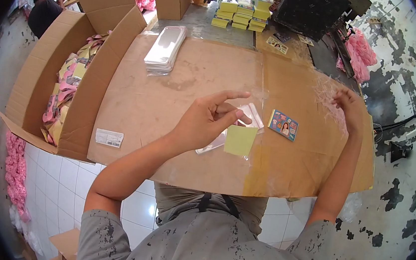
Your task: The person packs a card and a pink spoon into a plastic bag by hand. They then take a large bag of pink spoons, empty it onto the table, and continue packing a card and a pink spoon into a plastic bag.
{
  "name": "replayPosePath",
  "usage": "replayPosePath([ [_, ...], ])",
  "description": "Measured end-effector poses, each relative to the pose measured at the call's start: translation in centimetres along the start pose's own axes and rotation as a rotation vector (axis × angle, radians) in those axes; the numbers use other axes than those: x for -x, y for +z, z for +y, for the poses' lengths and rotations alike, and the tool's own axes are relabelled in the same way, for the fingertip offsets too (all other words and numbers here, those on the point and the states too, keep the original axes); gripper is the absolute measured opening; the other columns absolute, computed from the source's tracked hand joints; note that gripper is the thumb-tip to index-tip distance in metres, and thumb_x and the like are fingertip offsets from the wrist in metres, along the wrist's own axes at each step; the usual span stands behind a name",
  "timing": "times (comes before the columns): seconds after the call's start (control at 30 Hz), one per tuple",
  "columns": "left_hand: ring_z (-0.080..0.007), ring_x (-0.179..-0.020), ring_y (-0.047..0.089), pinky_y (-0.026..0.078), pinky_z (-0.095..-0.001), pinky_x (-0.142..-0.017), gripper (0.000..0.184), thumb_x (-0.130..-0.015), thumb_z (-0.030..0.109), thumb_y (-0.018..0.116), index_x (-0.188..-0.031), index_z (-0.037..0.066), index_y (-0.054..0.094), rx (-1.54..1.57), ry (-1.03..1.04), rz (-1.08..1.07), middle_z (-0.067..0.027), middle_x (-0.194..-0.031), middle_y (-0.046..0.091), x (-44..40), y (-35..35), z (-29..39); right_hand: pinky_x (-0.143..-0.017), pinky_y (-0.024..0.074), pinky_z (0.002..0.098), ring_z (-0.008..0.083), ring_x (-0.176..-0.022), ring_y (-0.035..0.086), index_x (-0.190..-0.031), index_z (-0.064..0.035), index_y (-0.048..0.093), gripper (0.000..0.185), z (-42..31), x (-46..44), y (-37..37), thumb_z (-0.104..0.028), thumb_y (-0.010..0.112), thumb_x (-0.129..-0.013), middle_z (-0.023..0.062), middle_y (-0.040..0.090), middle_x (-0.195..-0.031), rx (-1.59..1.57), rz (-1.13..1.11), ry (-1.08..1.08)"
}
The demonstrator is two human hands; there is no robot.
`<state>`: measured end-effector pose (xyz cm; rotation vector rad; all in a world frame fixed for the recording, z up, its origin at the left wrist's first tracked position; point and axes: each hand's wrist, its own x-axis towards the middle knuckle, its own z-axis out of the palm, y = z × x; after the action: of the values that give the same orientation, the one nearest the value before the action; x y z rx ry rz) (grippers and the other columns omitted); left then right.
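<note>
Left hand (209,117): thumb and fingers at top edge of yellow-green paper square (240,140), above brown cardboard-covered desk (179,170); whether grip is closed on it, cannot tell. Right hand (351,111): grip open, fingers loosely curled, empty. Blue printed card stack (283,125) lies between hands.

Smooth, shiny clear plastic is seen in the stacked sleeves (164,49); dull brown cardboard (a bit scuffed) is seen on the tabletop (186,98).

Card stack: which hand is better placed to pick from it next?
Probably right: the right hand looks empty near the stack, while the left hand is at the yellow square.
</note>
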<state>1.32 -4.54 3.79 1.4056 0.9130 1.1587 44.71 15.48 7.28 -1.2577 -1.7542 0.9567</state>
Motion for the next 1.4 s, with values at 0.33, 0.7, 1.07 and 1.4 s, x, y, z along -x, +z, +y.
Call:
replayPosePath([
  [0.33,-0.0183,-0.107,0.072,0.057,-0.0307,-0.093,0.04,-0.105,0.011,0.059,-0.142,-0.003,0.052,0.113,-0.003,0.058,-0.0191,-0.111,0.075,-0.8,0.5,-1.3,-0.084,0.052,0.0317,0.0164,-0.099,0.066,-0.135,-0.0055,0.063,0.038,-4.9,5.9,10.1,-0.009,0.065,-0.097,0.006,0.07,-0.11,0.275,-0.088,-0.133],
  [0.7,-0.0186,-0.107,0.071,0.059,-0.0309,-0.089,0.035,-0.104,0.015,0.064,-0.131,-0.007,0.061,0.148,-0.012,0.061,-0.0166,-0.116,0.074,-0.8,0.6,-1.1,-0.085,0.0526,0.024,0.0089,-0.097,0.066,-0.121,0.0016,0.067,0.025,-7.4,7.8,19.9,-0.004,0.07,-0.097,0.0033,0.07,-0.105,-0.436,-0.494,-0.126],
  [1.07,-0.0139,-0.103,0.071,0.059,-0.0278,-0.081,0.032,-0.103,0.015,0.065,-0.127,-0.005,0.066,-0.025,-0.06,0.081,-0.0113,-0.113,0.076,-0.8,0.5,-2.4,-0.079,0.0527,0.0241,0.0077,-0.09,0.066,-0.112,0.0009,0.072,0.017,-6.4,7.6,19.4,-0.005,0.07,-0.096,0.0022,0.072,-0.1,-0.47,-0.436,-0.008],
  [1.4,-0.0123,-0.094,0.069,0.057,-0.0271,-0.084,0.024,-0.102,0.006,0.063,-0.121,-0.003,0.072,-0.043,0.041,0.053,-0.0104,-0.111,0.076,-0.8,-0.5,-3.3,-0.081,0.0484,0.028,0.0111,-0.089,0.061,-0.101,0.0008,0.075,0.014,-5.6,7.3,19.6,0.0,0.063,-0.094,0.0019,0.066,-0.097,-0.466,-0.431,-0.08],
])
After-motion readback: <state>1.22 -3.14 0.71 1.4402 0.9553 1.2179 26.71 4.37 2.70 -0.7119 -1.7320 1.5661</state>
